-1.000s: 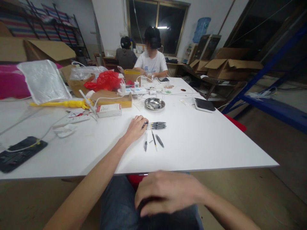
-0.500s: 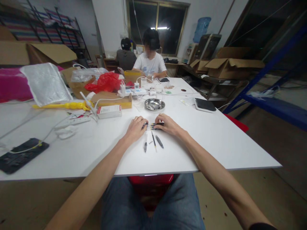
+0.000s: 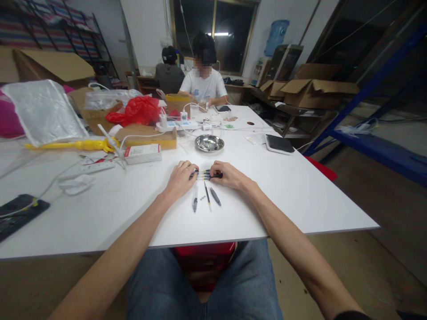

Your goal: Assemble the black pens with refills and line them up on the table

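On the white table several slim pen refills (image 3: 203, 174), dark with yellow bits, lie side by side between my hands. My left hand (image 3: 182, 178) has its fingers closed over their left ends. At the right ends, my right hand (image 3: 227, 175) is curled with its fingers closed on them. The fingers hide both ends of the row. Just nearer to me lie a clear pen barrel (image 3: 195, 198) with a dark tip, a single black refill (image 3: 207, 196) and a dark grey pen barrel (image 3: 215, 196). A tiny silvery piece (image 3: 203, 198) lies among them.
Beyond my hands stands a shiny metal bowl (image 3: 209, 143) with small dark things in it. A black-topped device (image 3: 279, 144) sits at the right. Leftward are a white box (image 3: 143, 153), a power strip (image 3: 176, 125) and cables. A co-worker (image 3: 204, 84) sits across the table.
The whole view has shifted a little, so things appear further left. Both hands stay at the ends of the refills, with slightly more of the row showing between them.
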